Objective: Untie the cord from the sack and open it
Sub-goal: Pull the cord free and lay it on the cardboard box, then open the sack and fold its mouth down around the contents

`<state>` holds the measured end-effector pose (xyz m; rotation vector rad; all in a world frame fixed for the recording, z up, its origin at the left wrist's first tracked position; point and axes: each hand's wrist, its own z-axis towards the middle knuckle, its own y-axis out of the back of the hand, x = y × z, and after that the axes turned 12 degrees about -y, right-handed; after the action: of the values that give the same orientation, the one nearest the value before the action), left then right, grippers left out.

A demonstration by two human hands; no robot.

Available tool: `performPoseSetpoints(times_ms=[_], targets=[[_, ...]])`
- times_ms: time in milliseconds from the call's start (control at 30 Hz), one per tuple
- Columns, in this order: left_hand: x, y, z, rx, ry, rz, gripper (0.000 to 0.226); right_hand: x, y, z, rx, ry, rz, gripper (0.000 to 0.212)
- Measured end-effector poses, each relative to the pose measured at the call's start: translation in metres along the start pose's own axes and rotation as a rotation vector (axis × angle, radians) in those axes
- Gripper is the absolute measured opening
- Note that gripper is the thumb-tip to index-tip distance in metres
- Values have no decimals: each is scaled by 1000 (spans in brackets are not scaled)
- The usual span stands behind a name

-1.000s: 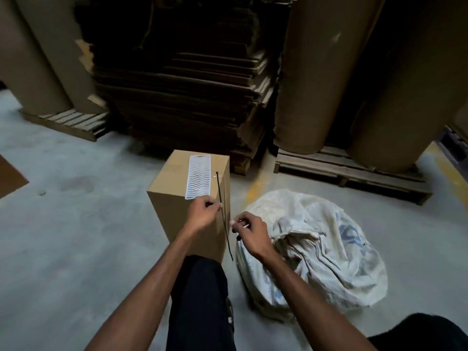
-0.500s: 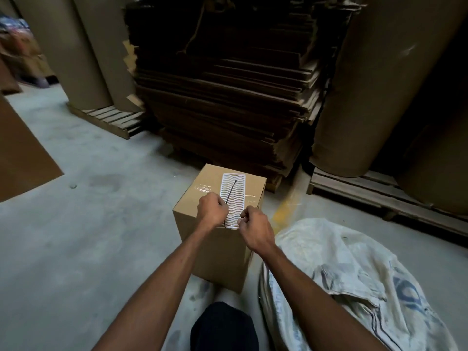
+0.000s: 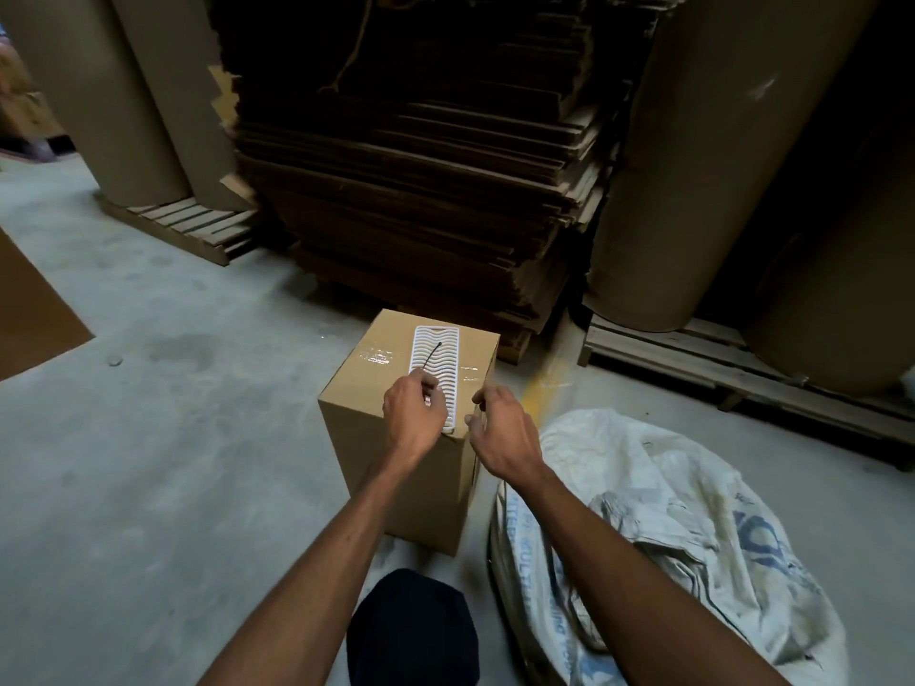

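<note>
Left hand (image 3: 413,413) pinching one cord (image 3: 430,358), one sack (image 3: 658,547)

Warehouse: stacked cardboard (image 3: 421,190), pallets (image 3: 693,358)

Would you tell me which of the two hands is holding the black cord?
The left hand: it pinches the black cord over the box, while the right hand beside it holds nothing.

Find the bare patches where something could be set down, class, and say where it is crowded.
The grey floor left of the cardboard box lies bare, bordered by the left pallet and the brown sheet. The box top is crowded: a white ribbed strip, a black cord and both hands. The sack fills the floor right of the box.
</note>
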<state>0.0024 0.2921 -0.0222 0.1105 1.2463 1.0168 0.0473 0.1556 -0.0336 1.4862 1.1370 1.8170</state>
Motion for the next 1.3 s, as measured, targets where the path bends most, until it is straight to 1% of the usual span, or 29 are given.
performPoseSetpoints(times_ms=[100,267,400,500,600,700,767,800,900,933,967,1067,1133,1167,1200,1300], targets=[[-22,-12,-37,42,-110,-49,17,-19,24,-20,-38,5,-19,34],[-71,-56,-106,313,-154,-153,19,-84,65,-65,-77,-61,-94,32],[-95,-90,-152,446,-176,-188,19,-147,84,-111,-106,-118,-169,30],[-108,-112,-173,512,-197,-168,21,-193,93,-143,-103,-138,-273,32],[-117,-131,-181,558,-147,-160,24,-233,93,-172,-57,-135,-314,42],[-120,-152,-182,606,-185,-28,35,-265,89,-196,-46,-124,-297,58],[-121,-165,-181,656,-198,81,40,-278,86,-206,-55,-134,-263,63],[-123,-171,-180,671,-170,90,40,-281,86,-208,-56,-139,-239,63],[-130,-185,-173,680,-9,28,34,-279,85,-203,-46,-148,-169,57],[-129,-189,-172,673,25,12,31,-278,84,-203,-53,-148,-166,54],[-129,-192,-172,664,39,10,34,-278,83,-204,-63,-142,-172,51],[-122,-197,-173,628,59,26,53,-283,84,-203,-94,-114,-182,36],[-120,-200,-173,598,69,17,55,-287,86,-203,-79,-107,-148,30],[-120,-200,-174,587,94,-12,52,-289,88,-203,-66,-104,-123,30],[-120,-200,-175,590,127,-48,54,-292,89,-203,-56,-105,-98,30],[-125,-195,-177,692,242,-144,83,-300,92,-207,-21,-145,-14,26]])
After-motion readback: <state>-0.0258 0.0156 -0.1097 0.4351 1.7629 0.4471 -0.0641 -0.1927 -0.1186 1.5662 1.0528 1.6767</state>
